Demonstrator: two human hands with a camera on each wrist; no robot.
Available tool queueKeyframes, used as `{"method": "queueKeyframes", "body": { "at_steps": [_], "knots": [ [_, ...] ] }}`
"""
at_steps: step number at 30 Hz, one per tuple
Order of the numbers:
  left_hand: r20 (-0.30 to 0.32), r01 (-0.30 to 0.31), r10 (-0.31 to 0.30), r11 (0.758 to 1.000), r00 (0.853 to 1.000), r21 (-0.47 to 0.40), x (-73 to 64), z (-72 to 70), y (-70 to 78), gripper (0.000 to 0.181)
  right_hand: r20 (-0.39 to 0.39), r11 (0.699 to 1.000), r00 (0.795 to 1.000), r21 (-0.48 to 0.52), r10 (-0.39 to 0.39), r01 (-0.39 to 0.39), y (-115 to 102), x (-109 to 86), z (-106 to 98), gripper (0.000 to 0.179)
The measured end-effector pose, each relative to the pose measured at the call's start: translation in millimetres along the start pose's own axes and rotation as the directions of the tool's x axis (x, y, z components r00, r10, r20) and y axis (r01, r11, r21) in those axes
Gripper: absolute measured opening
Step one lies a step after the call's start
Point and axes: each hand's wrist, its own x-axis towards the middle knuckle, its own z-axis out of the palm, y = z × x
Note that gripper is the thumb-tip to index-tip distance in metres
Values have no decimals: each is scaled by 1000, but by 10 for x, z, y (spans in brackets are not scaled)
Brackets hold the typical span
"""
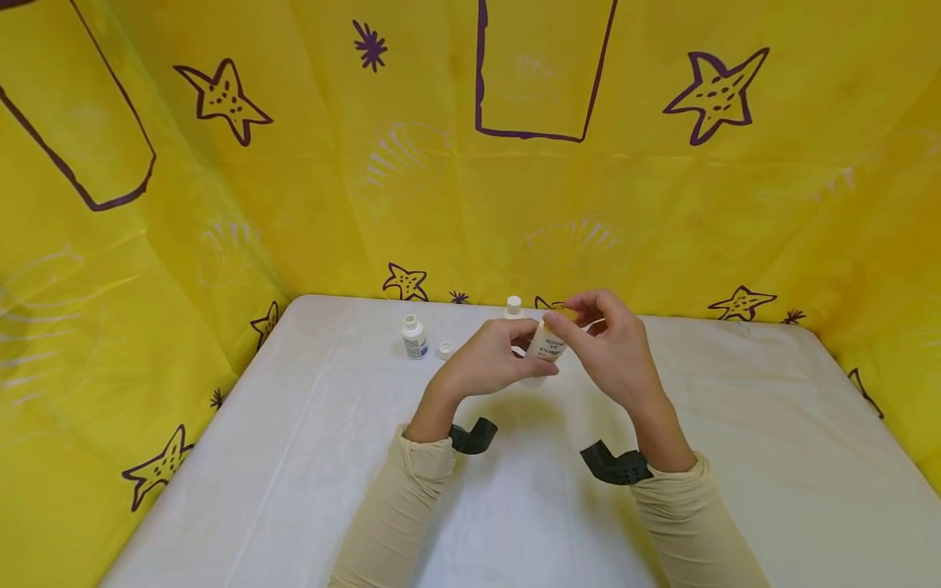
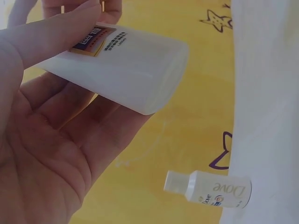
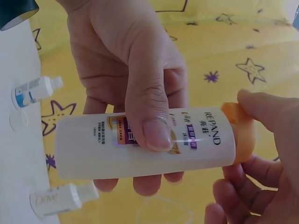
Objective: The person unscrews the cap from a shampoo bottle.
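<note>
My left hand [image 1: 481, 363] grips a white shampoo-type bottle [image 3: 203, 151] marked REPAND round its body, with the thumb over the label. The bottle is tilted and held above the table. At its top, the thumb and fingers of my right hand [image 1: 616, 351] pinch the orange cap [image 3: 242, 135], which sits on the bottle. The left wrist view shows the bottle's broad white bottom end, while the cap is out of sight there.
Behind the hands stands a white Dove bottle [image 2: 219, 189] with its cap on. To the left, a small uncapped white bottle [image 1: 415, 339] stands beside a loose white cap [image 1: 445, 350]. A white-covered table [image 1: 294, 457] meets yellow patterned curtains [image 1: 309, 204].
</note>
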Motion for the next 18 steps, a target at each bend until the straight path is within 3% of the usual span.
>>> {"method": "queueKeyframes", "body": {
  "at_steps": [7, 14, 18],
  "knots": [
    [-20, 11, -10, 1000, 1000, 19, -2, -27, -6, 20, 71, 996, 993, 29, -92, 90, 4, -7, -36, 34],
    [-4, 7, -7, 1000, 1000, 18, -6, -14, -14, 21, 114, 998, 992, -16, -54, 56, 5, -4, -61, 46],
    [-4, -16, 16, 1000, 1000, 19, -2, -8, -12, 22, 109, 995, 993, -71, -55, 63, 10, -3, -54, 43]
  ]
}}
